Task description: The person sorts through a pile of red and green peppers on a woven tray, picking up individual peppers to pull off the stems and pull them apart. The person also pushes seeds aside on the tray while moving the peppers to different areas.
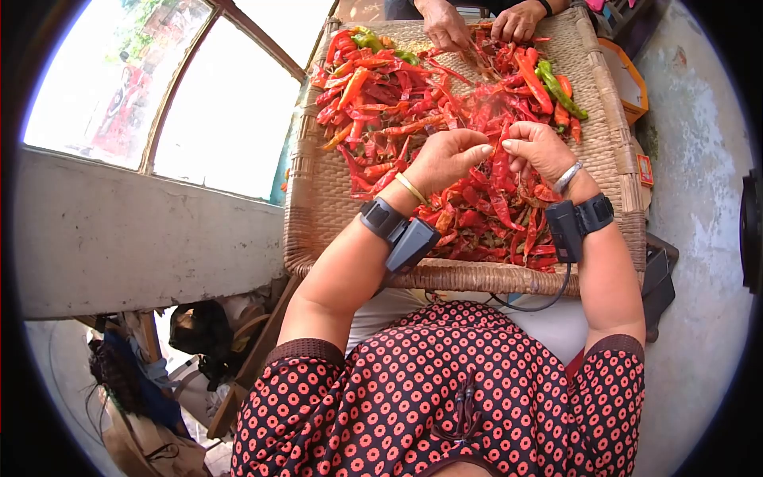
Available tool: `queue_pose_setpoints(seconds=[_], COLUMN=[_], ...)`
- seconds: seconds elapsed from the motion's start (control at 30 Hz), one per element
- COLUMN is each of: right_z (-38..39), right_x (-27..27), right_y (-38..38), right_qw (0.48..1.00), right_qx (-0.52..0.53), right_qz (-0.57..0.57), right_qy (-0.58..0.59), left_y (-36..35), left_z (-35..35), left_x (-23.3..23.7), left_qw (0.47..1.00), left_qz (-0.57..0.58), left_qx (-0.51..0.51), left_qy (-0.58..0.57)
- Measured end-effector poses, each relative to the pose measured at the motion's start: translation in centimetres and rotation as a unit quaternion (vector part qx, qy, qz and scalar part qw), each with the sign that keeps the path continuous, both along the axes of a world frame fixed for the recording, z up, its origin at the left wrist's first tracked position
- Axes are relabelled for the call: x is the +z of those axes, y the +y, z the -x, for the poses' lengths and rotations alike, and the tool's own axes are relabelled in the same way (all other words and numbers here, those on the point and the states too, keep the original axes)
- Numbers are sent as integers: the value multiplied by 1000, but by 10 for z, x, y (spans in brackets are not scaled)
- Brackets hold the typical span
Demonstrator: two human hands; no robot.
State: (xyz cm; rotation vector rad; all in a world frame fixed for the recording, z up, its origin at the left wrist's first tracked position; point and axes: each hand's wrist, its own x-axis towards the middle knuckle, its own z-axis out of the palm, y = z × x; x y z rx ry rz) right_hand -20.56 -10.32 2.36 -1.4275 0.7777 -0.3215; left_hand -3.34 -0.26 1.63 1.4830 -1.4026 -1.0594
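Observation:
Many red chili peppers (385, 103) lie spread in a shallow woven basket tray (326, 215). My left hand (447, 159) is above the middle of the heap, thumb and fingers closed in a pinch. What sits in that pinch, if anything, is too small to make out. Close beside it my right hand (542, 155) is also pinched, on a dried red chili pepper (500, 163) that hangs between the two hands. Darker, shrivelled chili peppers (469, 226) fill the part of the tray below my wrists.
Across the tray, another person's hands (477, 24) touch the chili heap. Green peppers (563, 91) lie near the right rim. A window (218, 103) and ledge stand on the left, with bags (199, 330) below. On the right are a wall (695, 159) and an orange-edged box (624, 79).

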Motion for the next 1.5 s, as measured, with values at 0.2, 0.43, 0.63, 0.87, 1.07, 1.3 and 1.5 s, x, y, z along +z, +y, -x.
queue_pose_setpoints(seconds=[0.2,0.43,0.63,0.87,1.07,1.3,1.5], right_z=[-3,-2,-1,-12,-17,-2,6], right_x=[-3,0,-4,-1,-20,-18,-5], right_y=[2,1,9,21,20,-6,-9], right_qw=[1000,991,871,818,833,898,993], right_qx=[10,38,176,216,226,163,16], right_qz=[-1,59,338,373,367,332,82], right_qy=[-10,112,309,380,347,238,78], left_y=[1,-2,-5,-5,0,3,2], left_z=[9,-12,-22,-16,-4,-6,-2], left_x=[-6,-6,11,-18,-31,-21,-17], left_qw=[988,976,942,997,927,910,961], left_qz=[-120,-208,-6,-41,136,65,71], left_qx=[-36,-69,83,3,-107,-133,-138], left_qy=[93,3,326,63,-333,-387,-230])
